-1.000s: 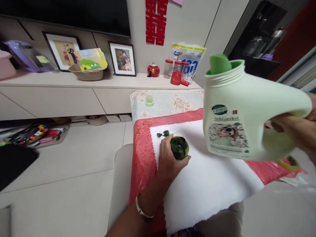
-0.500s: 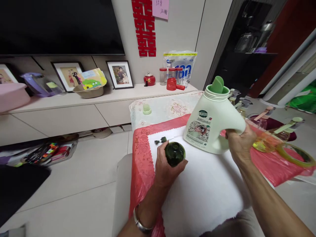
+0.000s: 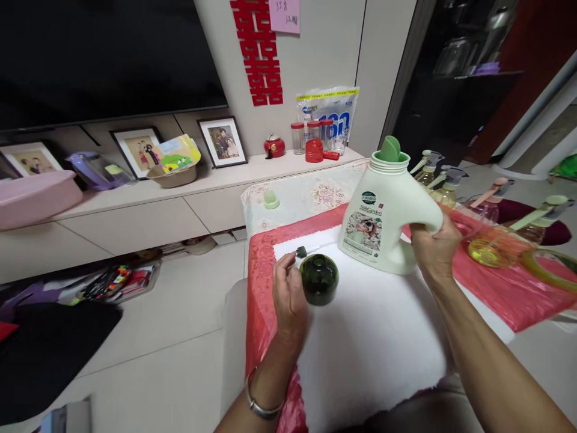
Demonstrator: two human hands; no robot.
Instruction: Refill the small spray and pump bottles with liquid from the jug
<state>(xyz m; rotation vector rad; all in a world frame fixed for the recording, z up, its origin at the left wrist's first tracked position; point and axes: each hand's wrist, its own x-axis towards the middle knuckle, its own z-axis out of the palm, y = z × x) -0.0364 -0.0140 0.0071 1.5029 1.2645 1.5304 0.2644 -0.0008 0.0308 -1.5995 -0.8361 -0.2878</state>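
My right hand (image 3: 437, 245) is wrapped around the handle of a large pale green detergent jug (image 3: 376, 225), which stands upright on the white cloth. A green spout (image 3: 390, 149) shows in the jug's uncapped mouth. Left of the jug, a round dark green glass bottle (image 3: 320, 281) stands with its narrow neck uncovered. My left hand (image 3: 290, 297) is beside that bottle, its fingers loosely bent and apart, with nothing seen in them. Just beyond its fingertips lies a dark green pump top (image 3: 301, 252), partly hidden by the fingers; whether they touch it I cannot tell.
The white cloth (image 3: 374, 343) lies over red plastic sheeting (image 3: 261, 282). A light green cap (image 3: 271, 199) sits on the flowered cover. Several pump bottles (image 3: 489, 249) and a yellow tape roll (image 3: 547, 267) are at the right. Behind runs a cabinet (image 3: 216, 180) with framed photos and jars.
My left hand has let go of the green bottle and shifted to its left side. My right hand keeps its grip on the jug. The view has turned slightly left.
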